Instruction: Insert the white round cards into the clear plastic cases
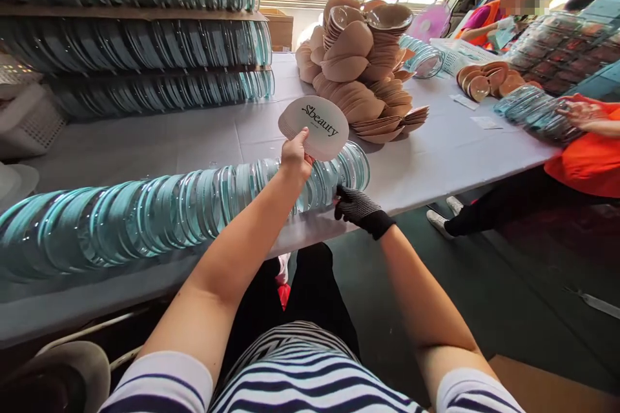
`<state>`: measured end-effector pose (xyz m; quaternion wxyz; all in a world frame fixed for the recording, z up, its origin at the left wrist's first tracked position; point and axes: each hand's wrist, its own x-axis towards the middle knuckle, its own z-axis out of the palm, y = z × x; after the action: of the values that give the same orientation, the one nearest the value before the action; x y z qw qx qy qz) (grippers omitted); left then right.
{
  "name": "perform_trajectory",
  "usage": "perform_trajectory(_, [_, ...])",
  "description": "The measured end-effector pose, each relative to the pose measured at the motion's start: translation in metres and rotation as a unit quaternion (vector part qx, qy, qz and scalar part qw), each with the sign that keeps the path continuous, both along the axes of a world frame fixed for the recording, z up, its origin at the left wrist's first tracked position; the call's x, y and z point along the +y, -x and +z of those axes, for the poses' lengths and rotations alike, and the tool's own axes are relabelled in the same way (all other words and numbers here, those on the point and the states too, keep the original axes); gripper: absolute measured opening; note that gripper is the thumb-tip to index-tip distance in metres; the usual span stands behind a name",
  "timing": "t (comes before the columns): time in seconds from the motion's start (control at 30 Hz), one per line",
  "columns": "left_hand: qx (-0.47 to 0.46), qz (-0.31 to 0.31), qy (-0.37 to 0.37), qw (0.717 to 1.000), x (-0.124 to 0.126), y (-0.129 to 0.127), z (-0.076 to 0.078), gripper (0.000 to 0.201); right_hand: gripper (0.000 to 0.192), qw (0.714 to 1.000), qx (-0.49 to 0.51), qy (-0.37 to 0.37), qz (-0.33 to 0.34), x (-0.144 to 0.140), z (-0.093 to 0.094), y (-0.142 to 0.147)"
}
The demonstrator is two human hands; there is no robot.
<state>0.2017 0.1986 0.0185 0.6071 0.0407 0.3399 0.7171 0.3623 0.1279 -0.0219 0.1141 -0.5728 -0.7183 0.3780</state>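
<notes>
Centrally, left hand (296, 156) pinched shut on a stack of white printed cards (314, 127), mid-frame above the desk (436, 155). Gloved right hand (357, 205) closed on the end of the row of clear lids (194, 206). Probably light, stiff, slippery; best held by edges.

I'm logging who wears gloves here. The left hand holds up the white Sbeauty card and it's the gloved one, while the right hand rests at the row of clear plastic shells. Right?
Not quite. The left hand holding the white Sbeauty card is bare; the dark glove is on the right hand, at the row of clear shells. The head view shows this.
</notes>
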Motion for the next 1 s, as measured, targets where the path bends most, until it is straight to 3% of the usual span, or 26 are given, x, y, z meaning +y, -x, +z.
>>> perform_trajectory(0.07, [0.009, 0.005, -0.006, 1.0, -0.001, -0.002, -0.001, 0.022, 0.033, 0.969, 0.226, 0.098, -0.011, -0.002, -0.002, -0.003])
perform_trajectory(0.1, [0.013, 0.009, -0.01, 1.0, -0.001, -0.003, -0.002, 0.022, 0.038, 0.95, 0.287, 0.12, -0.014, -0.003, -0.002, -0.004])
perform_trajectory(0.17, [0.018, 0.019, -0.014, 1.0, -0.002, -0.005, -0.003, 0.022, 0.038, 0.96, 0.265, 0.093, -0.014, 0.0, 0.002, -0.006])
perform_trajectory(0.23, [0.017, 0.024, -0.015, 0.999, -0.002, -0.008, -0.004, 0.023, 0.037, 0.984, 0.164, -0.042, -0.054, 0.011, 0.012, -0.009])
perform_trajectory(0.27, [0.017, 0.021, -0.016, 1.0, -0.002, -0.008, -0.003, 0.023, 0.039, 0.979, 0.128, -0.132, -0.09, 0.021, 0.02, -0.009])
perform_trajectory(0.33, [0.02, 0.012, -0.025, 0.999, -0.004, -0.009, -0.003, 0.024, 0.042, 0.938, 0.091, -0.292, -0.163, 0.042, 0.037, -0.009])
perform_trajectory(0.4, [0.02, 0.003, -0.041, 0.999, -0.008, -0.009, -0.001, 0.026, 0.044, 0.914, 0.047, -0.364, -0.173, 0.059, 0.051, -0.004])
perform_trajectory(0.5, [0.024, 0.008, -0.051, 0.998, -0.02, -0.006, 0.001, 0.026, 0.053, 0.901, -0.038, -0.416, -0.115, 0.061, 0.057, 0.014])
perform_trajectory(0.6, [0.052, 0.003, -0.048, 0.997, -0.037, -0.005, 0.004, 0.017, 0.055, 0.873, -0.071, -0.474, -0.088, 0.042, 0.051, 0.037])
perform_trajectory(0.67, [0.063, -0.022, -0.063, 0.996, -0.046, -0.004, 0.007, 0.009, 0.051, 0.884, -0.061, -0.453, -0.098, 0.029, 0.05, 0.046])
perform_trajectory(0.73, [0.065, -0.042, -0.082, 0.994, -0.05, -0.003, 0.01, 0.008, 0.049, 0.892, -0.02, -0.42, -0.163, 0.017, 0.053, 0.042])
perform_trajectory(0.8, [0.065, -0.028, -0.08, 0.994, -0.048, 0.004, 0.013, 0.012, 0.049, 0.867, 0.018, -0.428, -0.254, -0.001, 0.059, 0.026])
perform_trajectory(0.87, [0.055, 0.006, -0.055, 0.997, -0.041, 0.015, 0.016, 0.021, 0.051, 0.85, 0.002, -0.446, -0.28, -0.031, 0.061, 0.004])
perform_trajectory(1.0, [0.01, 0.023, -0.011, 1.0, -0.026, 0.038, 0.014, 0.031, 0.045, 0.912, -0.157, -0.352, -0.139, -0.095, 0.041, -0.018])
